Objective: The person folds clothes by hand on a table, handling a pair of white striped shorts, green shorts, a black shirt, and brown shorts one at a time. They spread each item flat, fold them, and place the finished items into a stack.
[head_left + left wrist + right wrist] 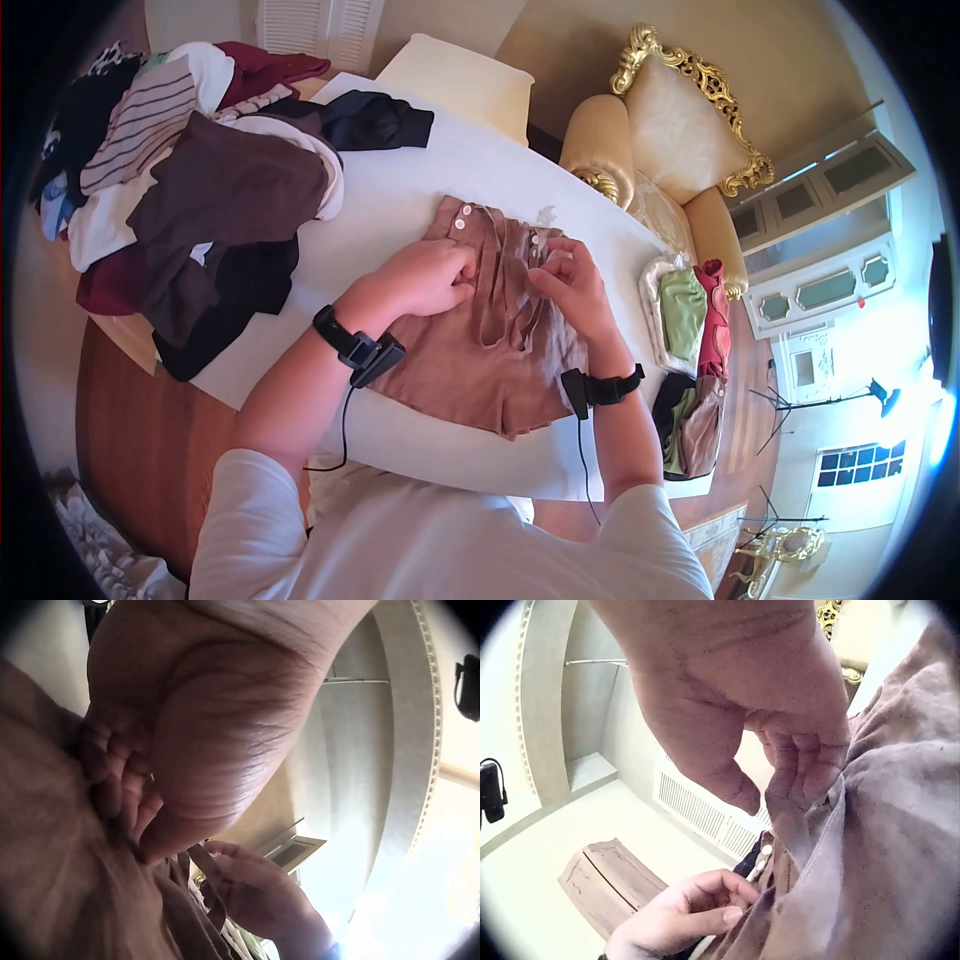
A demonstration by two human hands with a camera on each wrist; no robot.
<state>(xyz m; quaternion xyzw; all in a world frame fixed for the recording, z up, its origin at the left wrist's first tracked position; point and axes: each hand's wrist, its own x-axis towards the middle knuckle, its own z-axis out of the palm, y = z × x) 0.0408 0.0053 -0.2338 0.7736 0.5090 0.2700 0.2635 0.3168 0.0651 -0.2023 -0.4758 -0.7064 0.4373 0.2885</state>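
Observation:
Brown shorts [500, 390] lie on the white table, waistband away from me and legs toward me. White buttons [461, 223] sit at the waistband, and a long fabric tie [487, 325] loops down the front. My left hand [425, 280] is at the left side of the waist, its thumb and fingertips pinching the cloth in the left wrist view. My right hand [578, 290] is at the right side of the waist. In the right wrist view its fingers [810, 765] curl onto the waist cloth while the thumb stands apart from them; the cloth partly hides the fingertips.
A heap of mixed clothes [220, 190] covers the table's left end, with a black garment [375, 120] beside it. Folded garments [685, 310] lie at the right edge. Past the table stand a gold-framed armchair [680, 130] and a cream-covered box shape [460, 85].

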